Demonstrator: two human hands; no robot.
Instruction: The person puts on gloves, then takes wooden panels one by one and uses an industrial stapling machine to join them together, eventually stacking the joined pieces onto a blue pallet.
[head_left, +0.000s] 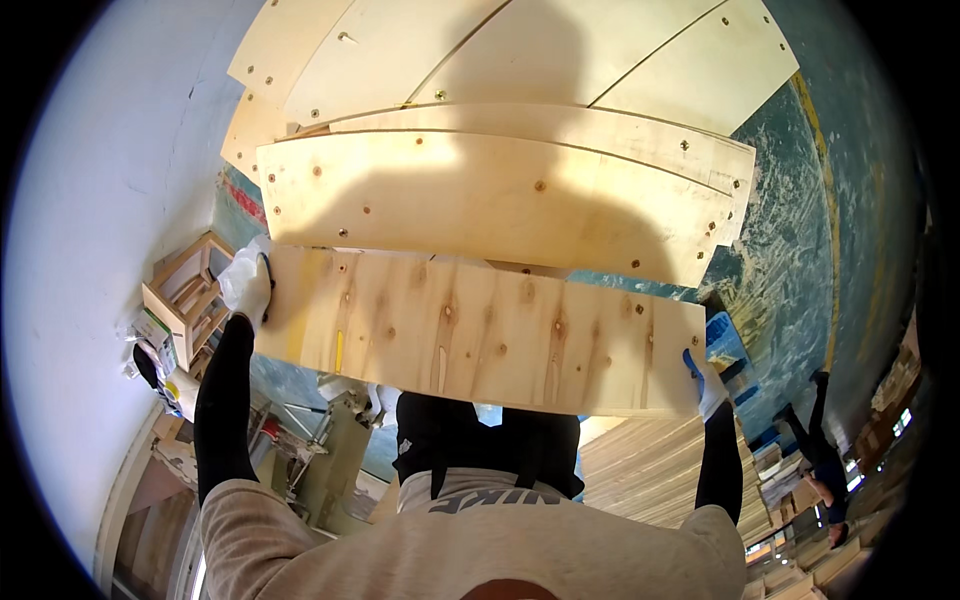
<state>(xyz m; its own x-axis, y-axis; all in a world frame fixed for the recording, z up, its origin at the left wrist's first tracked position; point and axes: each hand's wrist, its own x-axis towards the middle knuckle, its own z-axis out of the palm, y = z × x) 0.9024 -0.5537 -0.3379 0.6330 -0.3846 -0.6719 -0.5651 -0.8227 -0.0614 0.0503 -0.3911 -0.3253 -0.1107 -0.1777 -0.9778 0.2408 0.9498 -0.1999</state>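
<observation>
A long plywood board (480, 330) with knots and dark grain streaks spans the space in front of my waist. My left hand (250, 283), in a pale glove with blue on its palm side, grips the board's left end. At the opposite end, my right hand (711, 386), gloved the same way, holds the right edge near the lower corner. Just beyond the held board lies another plywood panel (480, 199) with metal fittings in its surface. Behind it a further panel (645, 150) shows as a strip, partly covered.
Several large plywood panels (510, 52) with fittings stand or lie beyond. A wooden frame (184, 300) sits by the white wall (112, 187) on the left. Stacked boards (652, 469) and a blue plastic crate (731, 352) are at right. Another person (821, 457) is farther right.
</observation>
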